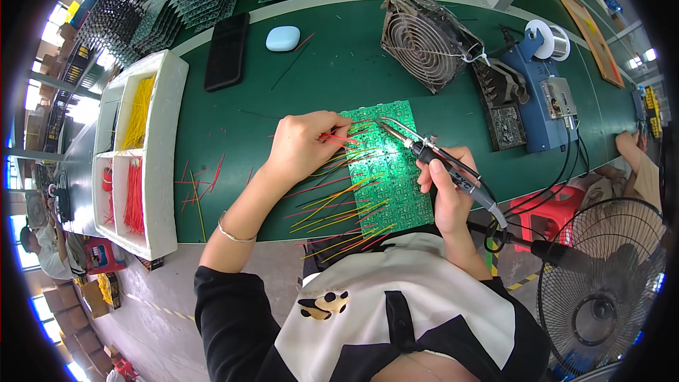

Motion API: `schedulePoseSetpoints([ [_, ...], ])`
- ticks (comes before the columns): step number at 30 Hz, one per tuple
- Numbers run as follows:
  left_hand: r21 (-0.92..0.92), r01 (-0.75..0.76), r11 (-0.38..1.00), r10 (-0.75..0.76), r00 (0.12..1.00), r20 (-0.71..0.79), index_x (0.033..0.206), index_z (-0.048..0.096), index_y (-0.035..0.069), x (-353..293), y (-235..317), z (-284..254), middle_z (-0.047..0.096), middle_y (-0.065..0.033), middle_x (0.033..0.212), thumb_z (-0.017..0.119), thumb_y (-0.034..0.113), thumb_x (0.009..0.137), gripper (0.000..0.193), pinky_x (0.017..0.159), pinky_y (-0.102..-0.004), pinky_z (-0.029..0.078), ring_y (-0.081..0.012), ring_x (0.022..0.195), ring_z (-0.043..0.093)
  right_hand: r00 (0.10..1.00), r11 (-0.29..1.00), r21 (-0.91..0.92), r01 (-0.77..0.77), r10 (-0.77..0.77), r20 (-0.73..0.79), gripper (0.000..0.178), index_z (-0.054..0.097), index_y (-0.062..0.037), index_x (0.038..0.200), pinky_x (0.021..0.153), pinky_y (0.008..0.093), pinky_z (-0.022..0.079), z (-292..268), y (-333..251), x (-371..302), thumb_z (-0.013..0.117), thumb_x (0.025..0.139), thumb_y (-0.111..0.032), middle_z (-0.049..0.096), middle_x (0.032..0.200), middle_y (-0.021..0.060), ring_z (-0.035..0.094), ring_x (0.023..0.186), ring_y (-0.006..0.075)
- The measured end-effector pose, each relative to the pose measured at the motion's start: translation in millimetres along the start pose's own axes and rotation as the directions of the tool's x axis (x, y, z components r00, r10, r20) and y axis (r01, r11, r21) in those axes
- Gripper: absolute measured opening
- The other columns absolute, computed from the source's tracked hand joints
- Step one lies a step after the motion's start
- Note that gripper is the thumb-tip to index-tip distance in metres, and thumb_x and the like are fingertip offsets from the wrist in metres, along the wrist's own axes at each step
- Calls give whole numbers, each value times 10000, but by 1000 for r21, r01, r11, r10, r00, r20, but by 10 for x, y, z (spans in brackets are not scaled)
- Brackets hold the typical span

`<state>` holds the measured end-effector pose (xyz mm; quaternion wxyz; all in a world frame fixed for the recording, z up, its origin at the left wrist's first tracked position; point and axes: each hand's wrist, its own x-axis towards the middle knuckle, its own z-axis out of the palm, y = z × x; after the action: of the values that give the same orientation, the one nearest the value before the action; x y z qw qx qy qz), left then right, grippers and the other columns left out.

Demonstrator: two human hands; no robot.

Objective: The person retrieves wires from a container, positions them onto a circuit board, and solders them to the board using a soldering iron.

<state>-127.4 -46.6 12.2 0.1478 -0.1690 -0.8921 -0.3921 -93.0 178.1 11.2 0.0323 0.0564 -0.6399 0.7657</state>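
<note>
A green circuit board panel (399,201) lies on the green bench top, with several red, yellow and black wires (332,205) sticking out over its left side. At the panel's upper left edge, my left hand (300,145) pinches red wires (341,140) between thumb and fingers. My right hand (451,198) is wrapped round a soldering iron (433,158) that has a thin metal feed tube alongside it. The iron's tip points at the upper part of the panel, near the wire ends; whether it touches is too small to tell.
On the left stands a white divided box (159,191) of red and yellow wires. Beyond lie a black phone (228,53) and a light blue case (283,38). A small fan (424,42) and a blue solder feeder (530,92) stand right; a large fan (601,290) is lower right.
</note>
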Motion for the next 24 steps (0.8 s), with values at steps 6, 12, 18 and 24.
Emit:
schedulePoseSetpoints([
  [6, 46, -34, 998, 34, 999, -4, 782, 651, 12, 5, -1, -15, 609, -72, 640, 637, 22, 723, 61, 457, -204, 418, -88, 465, 500, 1000, 998, 63, 7, -8, 8, 166, 469, 27, 904, 503, 202, 415, -2, 5, 1, 562, 841, -95, 563, 702, 97, 494, 545, 82],
  [12, 80, -28, 996, 26, 999, 20, 775, 654, 28, 21, 23, -39, 625, -71, 657, 639, 37, 719, 59, 466, -215, 436, -116, 471, 536, 1000, 999, 49, 5, -5, 3, 176, 475, 27, 909, 506, 200, 422, 3, 5, -3, 565, 844, -109, 565, 705, 93, 501, 556, 82],
  [18, 87, -38, 996, 37, 999, 12, 774, 655, 37, 20, 12, -30, 630, -67, 667, 643, 54, 721, 57, 478, -216, 445, -129, 490, 556, 1000, 999, 36, 2, -3, 12, 175, 479, 23, 900, 504, 198, 423, 2, 6, -6, 567, 847, -119, 562, 702, 89, 503, 557, 81],
  [24, 98, -26, 995, 23, 999, 25, 775, 655, 37, 17, 12, -32, 636, -65, 678, 645, 60, 723, 57, 483, -215, 448, -129, 500, 565, 1000, 999, 35, 15, -15, 11, 176, 479, 19, 893, 502, 199, 422, 3, 14, -9, 567, 850, -128, 562, 708, 90, 499, 552, 80],
])
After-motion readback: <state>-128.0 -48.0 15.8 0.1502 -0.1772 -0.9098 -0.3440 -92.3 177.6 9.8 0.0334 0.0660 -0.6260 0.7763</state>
